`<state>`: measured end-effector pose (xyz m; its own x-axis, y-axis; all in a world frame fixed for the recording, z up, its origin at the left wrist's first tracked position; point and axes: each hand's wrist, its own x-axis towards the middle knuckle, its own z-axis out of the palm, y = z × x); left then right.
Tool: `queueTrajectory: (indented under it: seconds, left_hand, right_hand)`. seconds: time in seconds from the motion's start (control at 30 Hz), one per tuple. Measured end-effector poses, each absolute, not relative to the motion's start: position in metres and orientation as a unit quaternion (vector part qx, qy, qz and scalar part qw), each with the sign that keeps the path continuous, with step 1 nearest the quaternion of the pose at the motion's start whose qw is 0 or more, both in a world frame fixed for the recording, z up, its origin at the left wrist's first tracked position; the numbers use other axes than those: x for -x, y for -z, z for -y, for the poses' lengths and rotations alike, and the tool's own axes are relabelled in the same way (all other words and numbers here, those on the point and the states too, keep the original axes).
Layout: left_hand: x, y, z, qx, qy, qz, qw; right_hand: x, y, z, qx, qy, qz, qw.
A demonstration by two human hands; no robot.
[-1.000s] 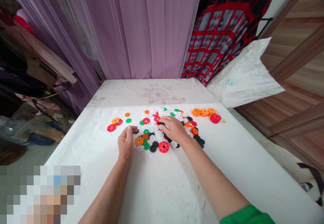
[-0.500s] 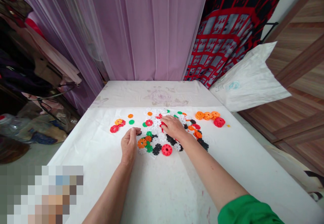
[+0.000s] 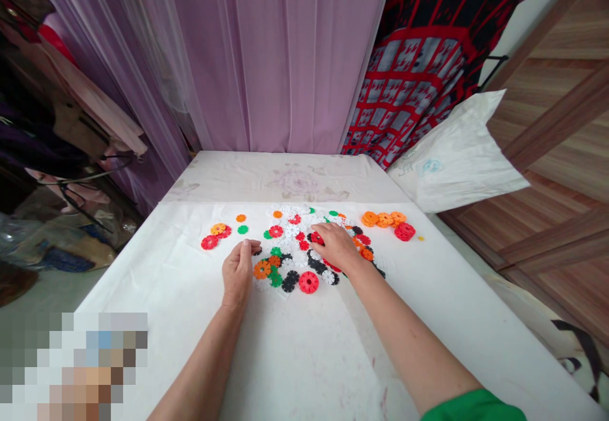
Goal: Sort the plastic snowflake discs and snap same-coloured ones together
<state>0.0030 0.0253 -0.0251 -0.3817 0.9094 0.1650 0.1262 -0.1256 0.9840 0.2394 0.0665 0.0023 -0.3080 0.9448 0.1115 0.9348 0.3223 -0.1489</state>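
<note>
Flower-shaped plastic snowflake discs in white, black, red, green and orange lie in a loose pile on the white-covered table. At the pile's left edge my left hand is closed, thumb against the fingers, with a black snowflake disc at the fingertips. My right hand reaches over the pile, palm down, its thumb and fingers apart and curved over a red snowflake disc. The fingertips partly hide the discs under them. A larger red disc lies at the pile's near edge.
Orange discs and a red stack sit to the right of the pile. Several red and orange discs lie to the left, with a green one nearby. A white bag leans at the table's right edge. Purple curtains hang behind.
My right hand has moved a little to the right and nearer to me over the pile, uncovering red and white discs. My left hand keeps its place beside the black disc. The view shifts slightly.
</note>
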Motion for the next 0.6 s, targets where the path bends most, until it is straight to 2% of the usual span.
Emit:
queueTrajectory:
  seconds: [0.27, 0.5, 0.6]
  left_hand:
    - [-0.003, 0.027, -0.026, -0.451, -0.603, -0.573, 0.323]
    - [-0.004, 0.027, -0.026, -0.448, -0.604, -0.575, 0.323]
    - [-0.004, 0.028, -0.026, -0.446, -0.606, -0.573, 0.326]
  right_hand:
    - [-0.239, -0.003, -0.065, 0.617, -0.053, 0.780, 0.093]
    - [-0.235, -0.026, -0.030, 0.607, -0.205, 0.729, 0.242]
    - [-0.230, -0.030, -0.001, 0.565, -0.228, 0.748, 0.264]
